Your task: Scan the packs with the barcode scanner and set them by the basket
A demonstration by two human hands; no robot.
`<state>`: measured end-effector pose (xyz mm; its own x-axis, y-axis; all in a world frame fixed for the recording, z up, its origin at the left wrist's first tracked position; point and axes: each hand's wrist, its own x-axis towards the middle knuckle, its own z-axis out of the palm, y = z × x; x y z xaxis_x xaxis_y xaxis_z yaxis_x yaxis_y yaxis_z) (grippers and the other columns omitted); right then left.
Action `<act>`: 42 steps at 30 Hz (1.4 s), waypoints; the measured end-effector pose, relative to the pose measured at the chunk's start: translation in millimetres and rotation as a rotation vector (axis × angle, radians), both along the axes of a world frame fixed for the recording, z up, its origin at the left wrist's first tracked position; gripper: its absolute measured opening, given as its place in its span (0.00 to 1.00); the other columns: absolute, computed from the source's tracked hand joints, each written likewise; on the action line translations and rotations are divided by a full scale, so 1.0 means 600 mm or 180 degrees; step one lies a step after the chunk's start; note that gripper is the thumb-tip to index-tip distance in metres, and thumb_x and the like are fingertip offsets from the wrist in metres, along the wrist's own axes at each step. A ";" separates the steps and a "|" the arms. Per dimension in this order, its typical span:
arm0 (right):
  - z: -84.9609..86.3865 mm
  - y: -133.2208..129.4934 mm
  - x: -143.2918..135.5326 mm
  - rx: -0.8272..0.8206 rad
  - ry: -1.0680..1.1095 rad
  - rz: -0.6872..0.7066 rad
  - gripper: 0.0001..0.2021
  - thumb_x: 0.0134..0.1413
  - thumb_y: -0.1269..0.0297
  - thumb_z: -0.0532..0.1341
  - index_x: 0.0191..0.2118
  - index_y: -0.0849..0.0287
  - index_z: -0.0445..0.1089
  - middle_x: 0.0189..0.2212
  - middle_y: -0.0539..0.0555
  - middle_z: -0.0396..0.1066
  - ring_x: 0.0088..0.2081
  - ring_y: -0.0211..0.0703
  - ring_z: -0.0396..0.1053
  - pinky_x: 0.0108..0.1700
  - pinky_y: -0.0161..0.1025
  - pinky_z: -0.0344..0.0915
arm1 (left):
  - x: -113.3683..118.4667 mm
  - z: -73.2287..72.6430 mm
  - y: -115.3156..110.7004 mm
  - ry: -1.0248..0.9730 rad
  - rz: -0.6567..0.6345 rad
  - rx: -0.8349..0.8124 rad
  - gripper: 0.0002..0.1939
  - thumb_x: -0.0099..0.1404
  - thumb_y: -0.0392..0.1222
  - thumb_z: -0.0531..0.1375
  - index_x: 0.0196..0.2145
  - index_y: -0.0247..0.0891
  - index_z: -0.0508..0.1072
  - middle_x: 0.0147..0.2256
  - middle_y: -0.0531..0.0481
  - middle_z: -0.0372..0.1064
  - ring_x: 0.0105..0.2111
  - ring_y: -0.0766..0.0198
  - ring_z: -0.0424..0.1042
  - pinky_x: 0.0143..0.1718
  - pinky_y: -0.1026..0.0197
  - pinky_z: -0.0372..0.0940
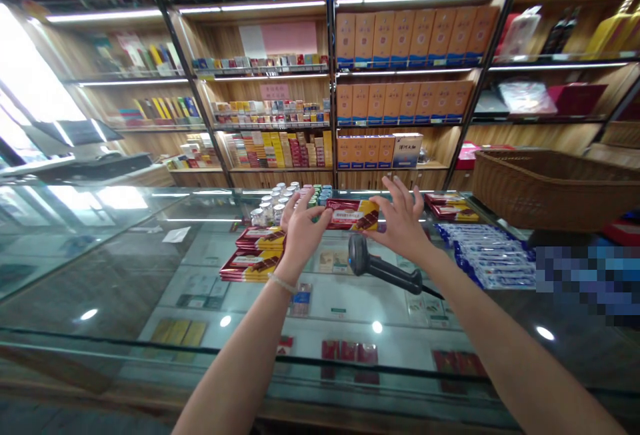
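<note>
Between my two hands a red and yellow packet of chocolate wafers (345, 215) is held up flat over the glass counter, its printed face towards me. My left hand (305, 225) pinches its left end between thumb and finger, the other fingers spread. The right end sits in the pinch of my right hand (400, 218). Just below the packet lies a black barcode scanner (380, 265), its head under the packet's right part. Similar packets are stacked (255, 263) to the left of my left wrist, and a smaller pile (453, 208) lies beyond my right hand.
Blue-and-white packets (490, 255) cover the counter at the right, below a brown wicker basket (550, 188). Small jars (273, 205) stand behind my left hand. The glass counter (200, 275) displays boxes inside. Shelves (333, 75) of boxed goods line the wall behind.
</note>
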<state>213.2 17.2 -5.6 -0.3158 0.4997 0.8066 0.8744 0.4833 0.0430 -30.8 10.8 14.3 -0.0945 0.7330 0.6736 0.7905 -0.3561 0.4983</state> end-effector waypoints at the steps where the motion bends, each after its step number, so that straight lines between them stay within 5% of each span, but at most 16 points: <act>1: -0.001 0.000 0.002 0.0025 -0.0012 -0.0008 0.30 0.54 0.46 0.69 0.58 0.57 0.67 0.73 0.70 0.51 0.74 0.66 0.44 0.71 0.70 0.35 | 0.002 0.000 -0.001 0.0096 0.0001 -0.0006 0.14 0.70 0.53 0.60 0.37 0.47 0.84 0.67 0.51 0.66 0.70 0.43 0.55 0.71 0.33 0.49; 4: 0.000 -0.002 0.010 0.0061 -0.0028 -0.0065 0.30 0.55 0.46 0.69 0.58 0.57 0.68 0.73 0.70 0.51 0.74 0.66 0.45 0.71 0.71 0.35 | 0.005 0.004 -0.014 0.0538 0.0117 0.0097 0.16 0.70 0.54 0.61 0.48 0.46 0.82 0.71 0.46 0.59 0.73 0.41 0.49 0.72 0.31 0.44; 9: 0.003 -0.007 0.018 0.0006 -0.0052 -0.0130 0.29 0.54 0.49 0.71 0.57 0.56 0.69 0.73 0.69 0.52 0.74 0.66 0.45 0.71 0.71 0.36 | 0.005 0.014 -0.034 0.1290 0.0183 0.0222 0.43 0.58 0.60 0.71 0.67 0.50 0.67 0.75 0.40 0.48 0.74 0.35 0.45 0.72 0.29 0.31; 22: 0.004 -0.008 0.021 -0.0081 -0.0010 -0.0132 0.29 0.53 0.50 0.72 0.57 0.55 0.70 0.73 0.69 0.52 0.74 0.67 0.45 0.71 0.72 0.36 | -0.010 0.023 -0.036 0.1683 -0.0096 0.0350 0.37 0.56 0.49 0.74 0.62 0.53 0.71 0.74 0.45 0.50 0.75 0.41 0.46 0.73 0.33 0.26; 29: 0.001 -0.004 0.023 -0.0073 0.0290 -0.0202 0.33 0.57 0.48 0.68 0.65 0.55 0.64 0.74 0.68 0.48 0.75 0.66 0.44 0.70 0.71 0.40 | -0.020 0.017 -0.026 0.1665 -0.0041 0.0477 0.37 0.55 0.55 0.74 0.61 0.52 0.72 0.74 0.43 0.49 0.74 0.40 0.46 0.73 0.32 0.27; 35: -0.006 0.004 0.020 -0.0153 0.0475 -0.0303 0.26 0.58 0.47 0.67 0.59 0.52 0.73 0.76 0.64 0.44 0.74 0.67 0.44 0.68 0.73 0.43 | -0.020 0.011 -0.020 0.1647 -0.0051 0.0556 0.34 0.57 0.58 0.72 0.59 0.50 0.73 0.74 0.42 0.50 0.74 0.40 0.46 0.73 0.31 0.29; 42: 0.017 0.009 0.016 -0.0333 0.0282 -0.0385 0.27 0.59 0.51 0.67 0.62 0.53 0.72 0.76 0.65 0.47 0.74 0.66 0.44 0.68 0.73 0.43 | -0.009 0.023 -0.013 0.1525 -0.0036 0.0539 0.31 0.59 0.56 0.71 0.57 0.47 0.74 0.74 0.41 0.51 0.74 0.39 0.47 0.73 0.30 0.29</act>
<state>222.6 22.9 4.5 -0.1784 0.6123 0.7702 0.9245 0.3722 -0.0818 -36.2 2.9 28.4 0.2614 0.6089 0.7490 0.9118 -0.4103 0.0153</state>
